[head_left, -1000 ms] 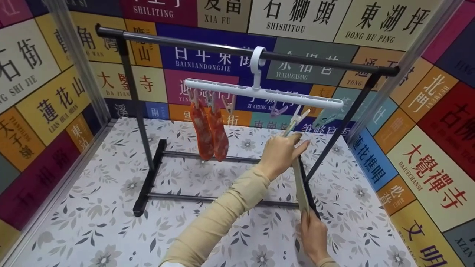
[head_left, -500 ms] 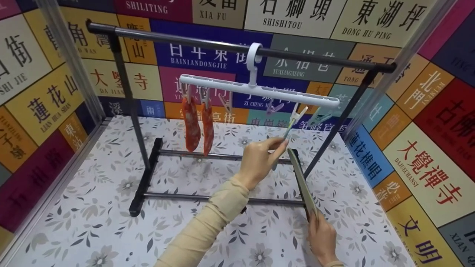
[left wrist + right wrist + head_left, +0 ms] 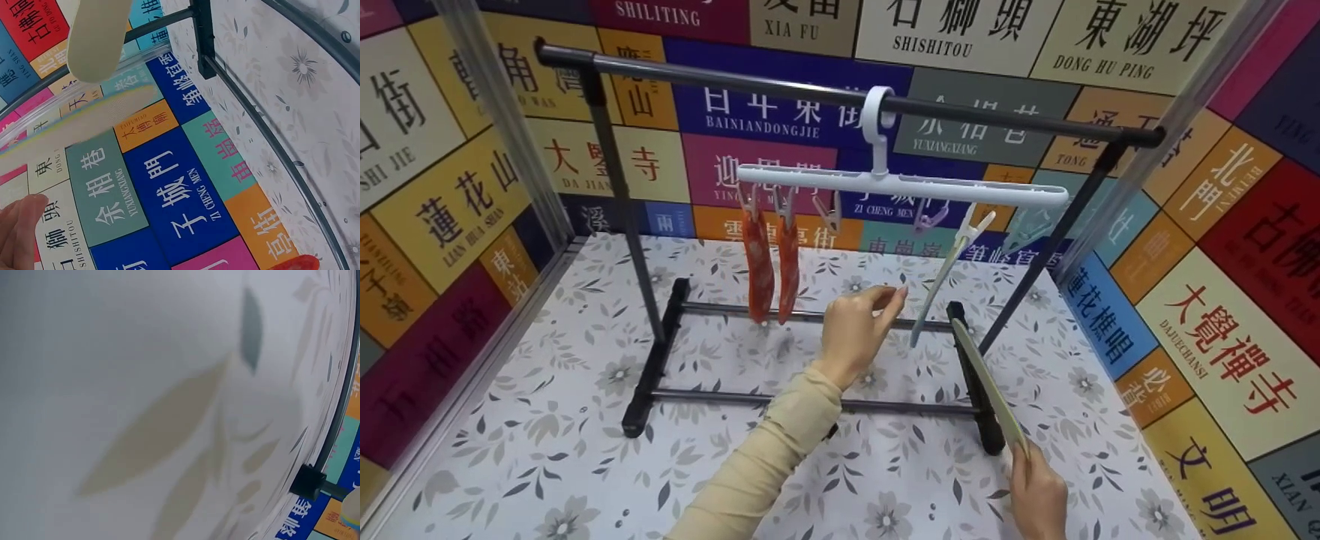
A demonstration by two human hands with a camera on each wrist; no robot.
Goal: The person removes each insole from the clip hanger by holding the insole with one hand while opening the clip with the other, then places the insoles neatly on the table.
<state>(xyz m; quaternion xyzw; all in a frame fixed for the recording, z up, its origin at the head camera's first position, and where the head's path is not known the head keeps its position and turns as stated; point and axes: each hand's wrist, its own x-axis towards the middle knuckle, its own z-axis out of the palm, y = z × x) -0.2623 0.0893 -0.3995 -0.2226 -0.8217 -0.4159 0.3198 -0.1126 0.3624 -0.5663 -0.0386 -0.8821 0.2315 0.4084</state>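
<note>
The table [image 3: 547, 480] is printed with grey flowers and leaves on white. Nearest, the right hand [image 3: 1039, 487] grips the lower end of 1 cream insole [image 3: 986, 379]; swung wide, that could knock the rack [image 3: 720, 79]. The left hand [image 3: 851, 337] holds nothing, its fingertips drawn close together, near but apart from the second insole [image 3: 937, 289]. This hangs tilted from 1 white clothespin [image 3: 978, 225]; a shallow bite could let it slip. A bump might swing the white hanger [image 3: 975, 193], since 1 hook carries everything, including 2 red insoles [image 3: 757, 270]. Beyond stand walls [image 3: 1222, 330] of coloured Chinese place-name panels.
</note>
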